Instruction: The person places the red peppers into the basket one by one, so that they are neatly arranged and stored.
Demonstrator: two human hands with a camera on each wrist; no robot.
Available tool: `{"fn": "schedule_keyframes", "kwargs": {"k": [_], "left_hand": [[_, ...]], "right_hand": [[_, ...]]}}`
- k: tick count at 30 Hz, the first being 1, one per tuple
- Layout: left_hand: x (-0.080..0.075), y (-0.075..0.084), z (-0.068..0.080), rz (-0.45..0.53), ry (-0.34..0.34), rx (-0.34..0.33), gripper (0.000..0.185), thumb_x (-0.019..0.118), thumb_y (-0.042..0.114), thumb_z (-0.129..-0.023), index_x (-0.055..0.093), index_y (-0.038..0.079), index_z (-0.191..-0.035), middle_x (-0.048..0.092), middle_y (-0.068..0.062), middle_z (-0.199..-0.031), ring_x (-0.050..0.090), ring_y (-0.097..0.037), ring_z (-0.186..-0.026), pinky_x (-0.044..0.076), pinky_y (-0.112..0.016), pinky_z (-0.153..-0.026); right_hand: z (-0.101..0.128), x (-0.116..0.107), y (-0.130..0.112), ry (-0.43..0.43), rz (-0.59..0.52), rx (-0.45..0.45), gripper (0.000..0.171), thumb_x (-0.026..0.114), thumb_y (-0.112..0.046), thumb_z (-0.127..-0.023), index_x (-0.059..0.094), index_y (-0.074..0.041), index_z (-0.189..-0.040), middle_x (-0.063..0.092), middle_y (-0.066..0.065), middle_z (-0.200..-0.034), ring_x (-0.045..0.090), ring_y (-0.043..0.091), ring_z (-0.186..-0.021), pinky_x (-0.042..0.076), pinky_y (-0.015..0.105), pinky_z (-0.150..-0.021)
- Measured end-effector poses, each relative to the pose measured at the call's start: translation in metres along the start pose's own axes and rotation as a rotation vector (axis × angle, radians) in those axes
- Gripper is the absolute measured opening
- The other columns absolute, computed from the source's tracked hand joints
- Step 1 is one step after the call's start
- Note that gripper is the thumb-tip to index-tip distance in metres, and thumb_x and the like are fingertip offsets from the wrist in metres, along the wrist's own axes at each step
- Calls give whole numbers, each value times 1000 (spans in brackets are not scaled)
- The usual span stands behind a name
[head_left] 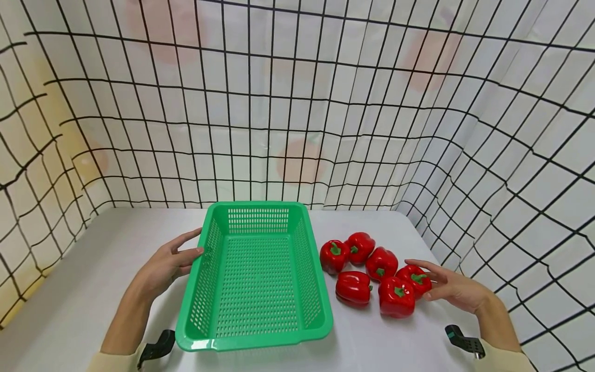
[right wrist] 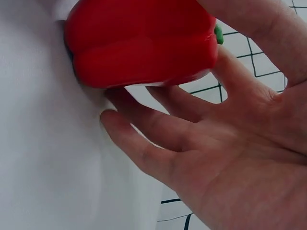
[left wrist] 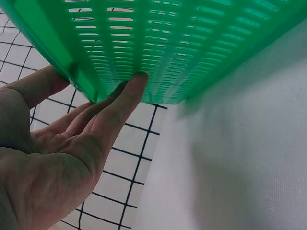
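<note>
Broadly, the white table [head_left: 93,268] fills the lower half of the head view, closed in by a white cloth backdrop [head_left: 297,103] printed with a black grid. At lower centre stands the green basket [head_left: 255,274], empty, long side running away from the camera. The left hand [head_left: 167,263] lies against the basket's left wall with fingers straight and relaxed, seemingly to steady it; the left wrist view shows what the head view cannot, one fingertip [left wrist: 136,81] pressed on the slotted wall just under the rim, nothing gripped. To the right of the basket lies a cluster of six red peppers [head_left: 355,287], touching or nearly so. The right hand [head_left: 453,287] reaches in from the lower right, fingers spread about the rightmost pepper [head_left: 416,279]. The right wrist view adds that the fingers [right wrist: 144,143] lie loosely beneath and beside that pepper [right wrist: 144,48] and are not clamped round it.
</note>
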State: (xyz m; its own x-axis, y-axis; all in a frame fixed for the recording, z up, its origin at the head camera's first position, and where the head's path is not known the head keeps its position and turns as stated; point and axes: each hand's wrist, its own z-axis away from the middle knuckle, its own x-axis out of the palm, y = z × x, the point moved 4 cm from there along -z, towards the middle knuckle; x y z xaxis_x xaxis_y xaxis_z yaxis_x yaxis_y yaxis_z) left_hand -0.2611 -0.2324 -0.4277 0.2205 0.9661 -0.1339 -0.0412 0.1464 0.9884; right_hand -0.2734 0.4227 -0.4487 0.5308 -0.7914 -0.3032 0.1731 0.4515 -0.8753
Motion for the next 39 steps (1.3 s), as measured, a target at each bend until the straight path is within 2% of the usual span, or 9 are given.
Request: {"fn": "schedule_keyframes", "kwargs": {"k": [8,16,23,29,39], "left_hand": [[1,0,0,-3,7,4,78,62,34,-102,18,15,-164,67,-22,-127,75,-25,-102,59,-33,-94],[1,1,1,-7,23,-7,78,63,34,-101,19,15,-163,66,-22,-129,75,-25,-103,59,-36,-95],[1,0,0,-9,34,-13,79,63,35,-101,20,14,-163,65,-23,-130,74,-26,-104,58,-39,-97],[1,1,-1,2,21,0,78,63,33,-101,20,15,-163,67,-23,-127,75,-26,-102,60,-35,-94],[1,-1,0,12,29,2,77,62,34,-102,20,15,-163,65,-23,-130,75,-26,-101,60,-33,-92]], "right_hand": [[-4,-6,7,17,50,-13,85,73,-12,-89,27,-19,-160,34,16,-154,39,25,-134,43,64,-109],[-2,-7,3,26,28,0,78,71,-13,-92,31,-19,-158,35,24,-151,49,24,-126,54,51,-102],[7,-14,-6,75,28,-1,76,70,-14,-94,28,-20,-157,31,29,-150,54,24,-122,55,52,-100],[11,-24,-25,121,56,-10,75,70,-14,-94,29,-19,-157,34,29,-146,53,26,-121,55,55,-100],[12,-34,-81,207,85,-32,76,74,-15,-92,30,-19,-154,37,28,-144,53,31,-120,61,41,-91]]}}
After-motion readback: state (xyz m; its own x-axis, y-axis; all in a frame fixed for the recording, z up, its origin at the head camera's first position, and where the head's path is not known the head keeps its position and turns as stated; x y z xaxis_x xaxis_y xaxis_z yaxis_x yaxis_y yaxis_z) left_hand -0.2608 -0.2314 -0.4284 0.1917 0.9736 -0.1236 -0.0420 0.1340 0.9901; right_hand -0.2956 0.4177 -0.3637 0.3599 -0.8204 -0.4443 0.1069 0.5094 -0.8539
